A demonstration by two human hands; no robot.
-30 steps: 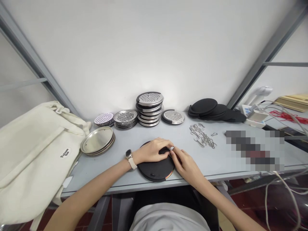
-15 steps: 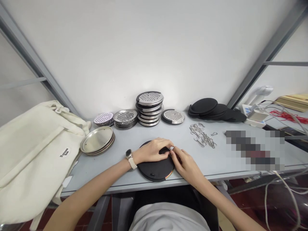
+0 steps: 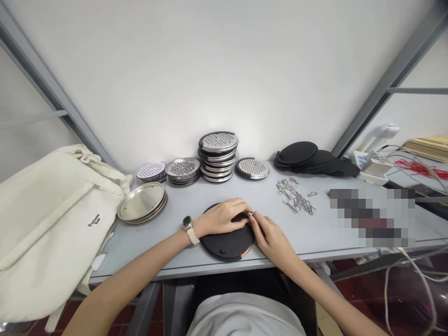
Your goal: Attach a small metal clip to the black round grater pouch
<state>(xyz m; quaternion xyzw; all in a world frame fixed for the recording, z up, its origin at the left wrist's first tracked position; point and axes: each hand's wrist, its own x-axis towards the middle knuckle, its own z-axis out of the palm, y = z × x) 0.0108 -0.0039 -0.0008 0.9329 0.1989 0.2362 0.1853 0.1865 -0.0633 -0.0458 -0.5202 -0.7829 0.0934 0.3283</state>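
Observation:
A black round disc (image 3: pixel 224 245) lies flat near the front edge of the table, a shiny coloured arc showing along its lower right rim. Across its top rests my left hand (image 3: pixel 224 217), thumb and fingers closed near the disc's right edge. My right hand (image 3: pixel 268 233) comes in from the right with its fingertips pinched against the left ones. Between the two sets of fingertips glints a small metal clip (image 3: pixel 249 215), mostly hidden. Several metal clips (image 3: pixel 296 198) lie loose to the right of my hands.
Perforated metal discs (image 3: pixel 219 141) with black rims are stacked at the back; another rimmed disc (image 3: pixel 254 169) lies beside them. Left are grater plates (image 3: pixel 182 168), plain metal discs (image 3: pixel 142 201) and a cream bag (image 3: pixel 52 219). Black round covers (image 3: pixel 298 152) overlap at back right.
The right fingertips have shifted very slightly at the disc's edge, and less of the small metal clip shows. The left hand stays in place on the disc.

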